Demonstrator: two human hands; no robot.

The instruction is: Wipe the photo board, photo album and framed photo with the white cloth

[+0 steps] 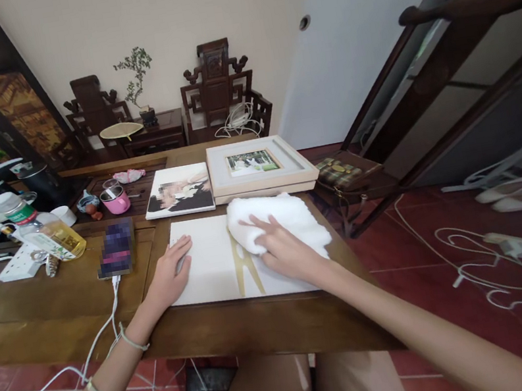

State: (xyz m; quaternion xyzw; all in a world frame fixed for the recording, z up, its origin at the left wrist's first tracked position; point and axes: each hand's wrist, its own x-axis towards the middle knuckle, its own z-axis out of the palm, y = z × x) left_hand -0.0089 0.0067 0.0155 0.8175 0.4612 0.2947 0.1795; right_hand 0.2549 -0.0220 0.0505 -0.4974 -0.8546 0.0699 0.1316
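Note:
A white flat panel (212, 263) with a gold mark lies on the wooden table (60, 309) in front of me. My left hand (171, 274) rests flat on its left edge, fingers stretched out. My right hand (282, 248) lies palm down, fingers spread, on a white cloth (294, 213) that covers the panel's right part. Behind the panel lie a photo canvas (180, 190) and a white framed picture (260, 165).
A phone (116, 248) on a white cable lies left of the panel. Further left are a bottle of yellow liquid (44, 232), a pink cup (115, 200), bowls and a power strip (17, 266). Carved chairs stand behind. White cables lie on the red floor at right.

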